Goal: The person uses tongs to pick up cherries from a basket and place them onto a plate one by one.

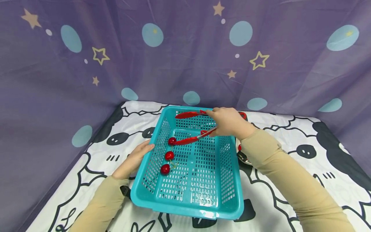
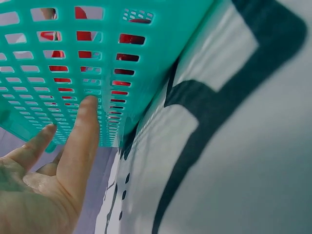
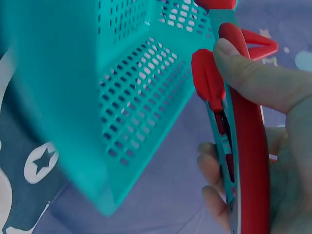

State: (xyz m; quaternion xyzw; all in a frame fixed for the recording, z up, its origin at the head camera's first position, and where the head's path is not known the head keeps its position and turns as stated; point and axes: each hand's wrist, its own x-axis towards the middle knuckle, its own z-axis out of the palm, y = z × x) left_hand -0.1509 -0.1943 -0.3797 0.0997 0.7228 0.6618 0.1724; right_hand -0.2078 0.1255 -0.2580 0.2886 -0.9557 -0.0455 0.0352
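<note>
A turquoise basket with slotted walls sits on the cloth. Three red cherries with stems lie along its left side: a far cherry, a middle cherry and a near cherry. My right hand grips red-and-metal tongs above the basket's far part. The tong arms are spread apart, the lower tip beside the far cherry; whether it touches is unclear. My left hand lies along the outside of the left wall, its extended fingers against the slots in the left wrist view.
A patterned white cloth covers the table. Partly hidden behind my right forearm, a pale dish-like thing with something red stands right of the basket. A purple curtain with stars and dots hangs behind the table.
</note>
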